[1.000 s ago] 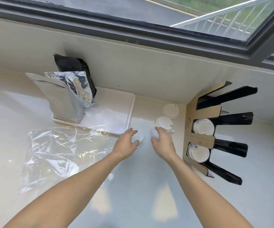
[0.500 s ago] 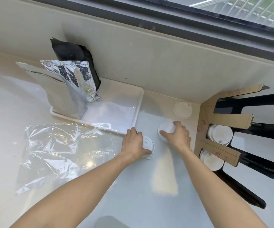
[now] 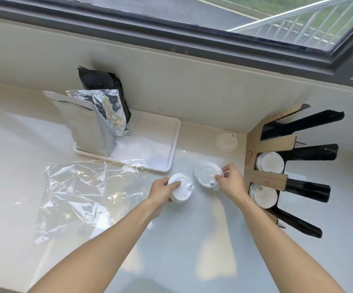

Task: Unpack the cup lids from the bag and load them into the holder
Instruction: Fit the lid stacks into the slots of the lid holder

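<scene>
My left hand (image 3: 162, 192) grips a small stack of white cup lids (image 3: 182, 190) with the thumb on top, at the middle of the counter. Just to its right, my right hand (image 3: 229, 182) pinches the near right edge of a second white lid stack (image 3: 205, 172). A single clear lid (image 3: 227, 141) lies flat near the back wall. The cardboard and black lid holder (image 3: 273, 178) stands at the right, with white lids in its two middle slots (image 3: 270, 163). The empty clear plastic bag (image 3: 86, 193) lies crumpled to the left.
A white tray (image 3: 171, 149) at the back holds a silver foil pouch (image 3: 91, 125) and a black pouch (image 3: 105, 83). The wall and window sill run along the back. Pale countertop (image 3: 192, 240) extends toward me between my forearms.
Both hands have taken hold of their lid stacks and lifted them off the counter. The right hand's stack now tilts up toward me. The camera view shifted.
</scene>
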